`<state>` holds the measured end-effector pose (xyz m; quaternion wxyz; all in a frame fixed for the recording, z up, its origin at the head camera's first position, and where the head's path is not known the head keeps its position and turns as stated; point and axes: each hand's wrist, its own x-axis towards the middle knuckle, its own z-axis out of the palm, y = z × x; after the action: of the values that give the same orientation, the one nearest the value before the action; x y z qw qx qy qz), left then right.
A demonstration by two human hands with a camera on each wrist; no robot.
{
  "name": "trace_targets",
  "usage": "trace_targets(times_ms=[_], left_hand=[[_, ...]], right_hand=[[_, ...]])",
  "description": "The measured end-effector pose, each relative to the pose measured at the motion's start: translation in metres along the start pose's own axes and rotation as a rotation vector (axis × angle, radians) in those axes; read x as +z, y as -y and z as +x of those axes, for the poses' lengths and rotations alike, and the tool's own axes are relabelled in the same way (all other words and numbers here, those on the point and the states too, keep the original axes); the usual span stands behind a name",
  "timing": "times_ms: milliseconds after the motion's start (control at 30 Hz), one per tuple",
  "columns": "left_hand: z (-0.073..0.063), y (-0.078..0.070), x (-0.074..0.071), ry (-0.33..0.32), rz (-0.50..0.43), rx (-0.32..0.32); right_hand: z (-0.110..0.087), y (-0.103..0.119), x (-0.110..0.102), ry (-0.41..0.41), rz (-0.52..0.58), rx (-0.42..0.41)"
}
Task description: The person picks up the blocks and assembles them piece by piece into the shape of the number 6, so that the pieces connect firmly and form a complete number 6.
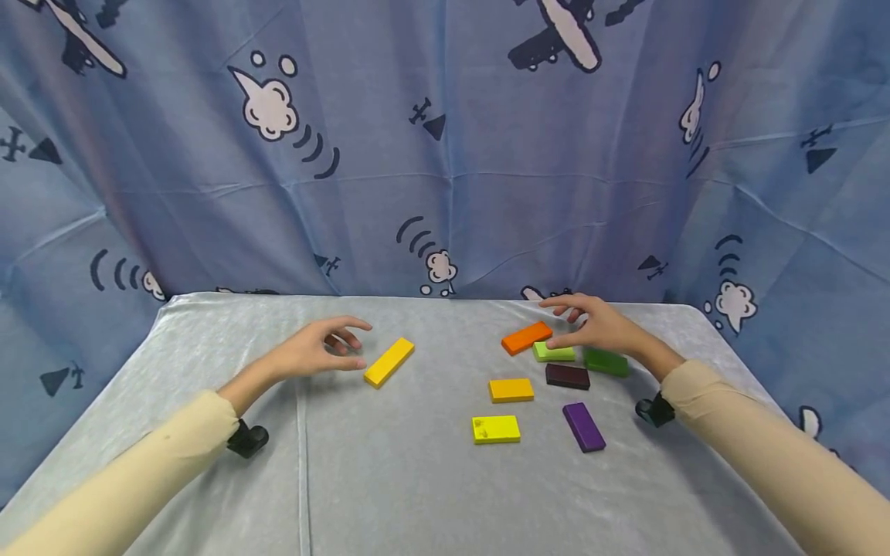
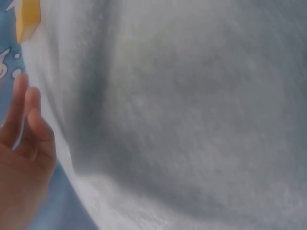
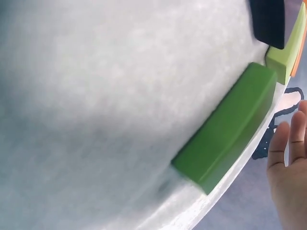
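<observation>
On the left of the grey cloth, my left hand [image 1: 316,347] hovers beside a long yellow-orange block [image 1: 389,363], its fingers loosely bent and apart from it. The same block's end [image 2: 28,19] shows at the top left of the left wrist view. My right hand [image 1: 594,324] is held above the right-hand group with fingers spread and nothing gripped. Its thumb tip lies over a lime green block [image 1: 554,353]; whether they touch I cannot tell. An orange block [image 1: 527,337] lies left of that thumb. Below the wrist is a dark green block [image 3: 228,124], partly covered in the head view.
Nearer on the cloth lie a dark brown block [image 1: 567,376], an amber block [image 1: 511,390], a bright yellow block [image 1: 496,429] with a mark on it, and a slanted purple block [image 1: 584,427]. A blue patterned curtain [image 1: 375,154] stands behind the table [image 1: 389,494].
</observation>
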<state>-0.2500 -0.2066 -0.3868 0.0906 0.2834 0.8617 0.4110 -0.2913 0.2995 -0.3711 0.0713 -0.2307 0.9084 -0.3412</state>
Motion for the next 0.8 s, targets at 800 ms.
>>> trace_targets(times_ms=[800], left_hand=[[0.021,-0.007,0.021,0.052,0.0,-0.008]], right_hand=[[0.027,0.001,0.027,0.062,0.04,-0.104]])
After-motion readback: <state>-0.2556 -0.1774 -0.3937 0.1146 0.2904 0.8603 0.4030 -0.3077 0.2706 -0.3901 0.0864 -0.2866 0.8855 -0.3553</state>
